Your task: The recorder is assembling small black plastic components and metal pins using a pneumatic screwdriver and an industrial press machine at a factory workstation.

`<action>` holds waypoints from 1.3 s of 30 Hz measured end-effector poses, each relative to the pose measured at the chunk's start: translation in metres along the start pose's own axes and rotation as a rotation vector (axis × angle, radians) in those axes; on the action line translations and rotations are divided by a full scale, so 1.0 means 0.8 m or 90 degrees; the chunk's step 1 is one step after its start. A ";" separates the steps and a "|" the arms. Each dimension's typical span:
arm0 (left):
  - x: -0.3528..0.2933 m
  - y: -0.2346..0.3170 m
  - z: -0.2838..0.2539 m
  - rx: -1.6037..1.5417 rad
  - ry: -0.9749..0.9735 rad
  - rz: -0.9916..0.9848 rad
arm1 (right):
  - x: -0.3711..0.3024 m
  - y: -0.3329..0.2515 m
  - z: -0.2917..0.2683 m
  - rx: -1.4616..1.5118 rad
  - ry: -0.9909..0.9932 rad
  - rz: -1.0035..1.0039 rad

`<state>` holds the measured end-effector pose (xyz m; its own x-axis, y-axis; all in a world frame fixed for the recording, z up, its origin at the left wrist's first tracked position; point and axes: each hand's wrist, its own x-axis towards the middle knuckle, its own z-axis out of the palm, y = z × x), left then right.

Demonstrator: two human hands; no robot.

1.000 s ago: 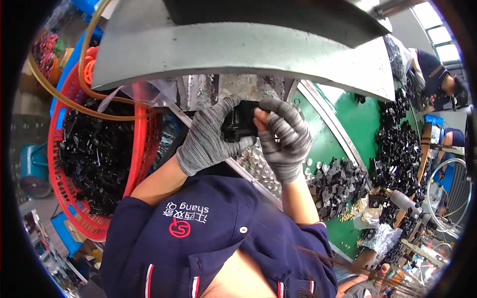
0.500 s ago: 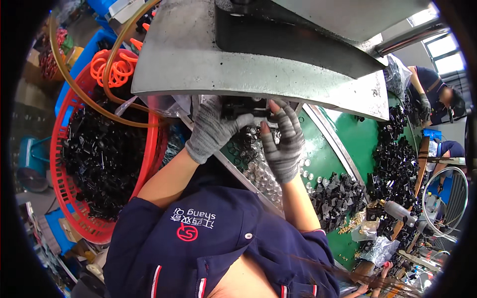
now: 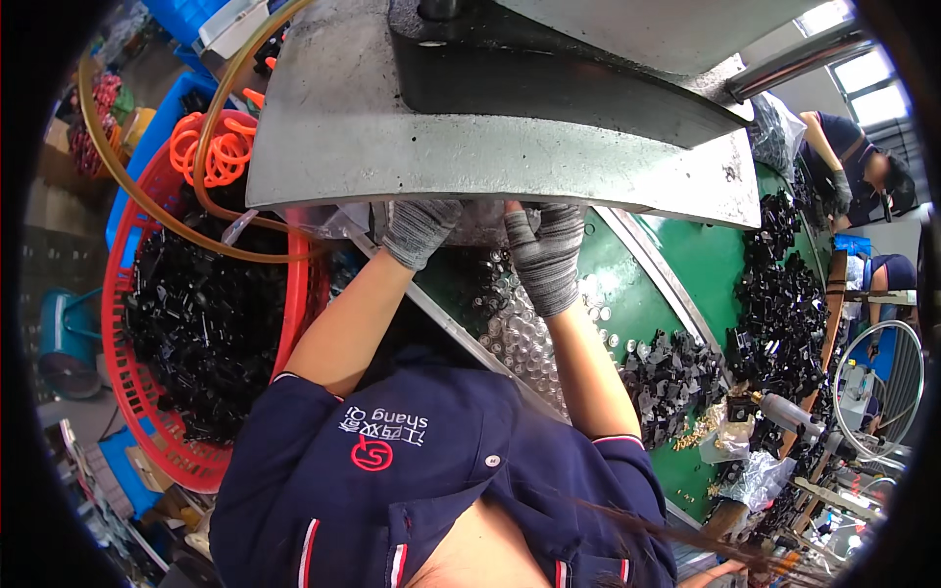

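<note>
Both my hands wear grey knit gloves and reach under the curved edge of a large grey metal machine body (image 3: 490, 162). The wrist and back of my left hand (image 3: 421, 235) show, but its fingers are out of sight beneath the metal. My right hand (image 3: 545, 257) is a little to the right, with one bare fingertip visible near the edge and the other fingers covered. Whatever lies between the hands is hidden. Below them, many small clear round pieces (image 3: 524, 338) are heaped on the green tabletop (image 3: 622, 265).
At left stands a red basket (image 3: 125, 377) full of black plastic parts (image 3: 201, 323), with an orange coiled hose (image 3: 211, 152) above. Black parts (image 3: 779, 304) and brass-coloured bits (image 3: 698, 429) cover the table's right side. A metal strip (image 3: 657, 279) crosses it. A co-worker (image 3: 853, 167) works at far right.
Both hands have moved forward, farther under the machine edge, and their fingers have gone out of sight. The dark part seen between them before is now hidden.
</note>
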<state>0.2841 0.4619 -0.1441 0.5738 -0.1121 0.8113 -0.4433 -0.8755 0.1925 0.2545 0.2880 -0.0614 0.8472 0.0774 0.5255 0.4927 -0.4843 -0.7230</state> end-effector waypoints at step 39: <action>0.036 0.110 -0.171 -0.586 -0.553 -0.264 | -0.033 0.073 -0.160 0.557 0.125 0.537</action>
<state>0.1673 0.4462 -0.0284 0.8763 -0.4788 0.0544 -0.2329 -0.3219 0.9177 0.2357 0.1458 -0.0599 0.9578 -0.1454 -0.2478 -0.1634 0.4336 -0.8862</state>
